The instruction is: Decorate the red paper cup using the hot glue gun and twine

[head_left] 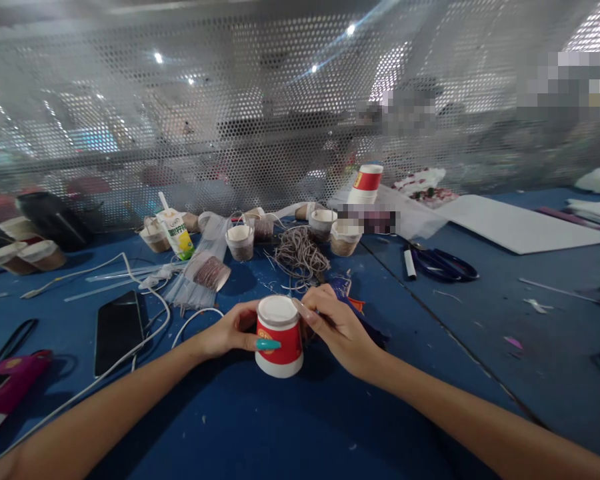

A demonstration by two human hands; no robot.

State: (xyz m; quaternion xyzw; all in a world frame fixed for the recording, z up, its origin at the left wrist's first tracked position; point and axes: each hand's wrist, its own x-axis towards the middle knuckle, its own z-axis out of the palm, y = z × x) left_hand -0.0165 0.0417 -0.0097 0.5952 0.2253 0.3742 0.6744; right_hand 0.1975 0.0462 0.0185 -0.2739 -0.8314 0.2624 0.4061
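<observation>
A red and white paper cup (280,362) stands upside down on the blue table in front of me. My left hand (237,330) is closed round its left side, the thumb with a long teal nail lying across the red band. A grey line of cord (281,325) appears to circle the cup just below its upturned bottom. At the cup's upper right, my right hand (333,323) is pinched, its thumb against the cup's edge; the cord seems to pass into these fingers, though they hide most of it. Just behind the cup lies a tangled heap of grey cord (300,257).
Several small cord-wrapped cups (240,243) stand behind, beside a drink carton (177,233). A phone (120,330), white cable (167,313) and magenta device (15,383) lie left. Scissors (443,265), a glue-stick-like white tube (409,265) and white board (520,223) lie right.
</observation>
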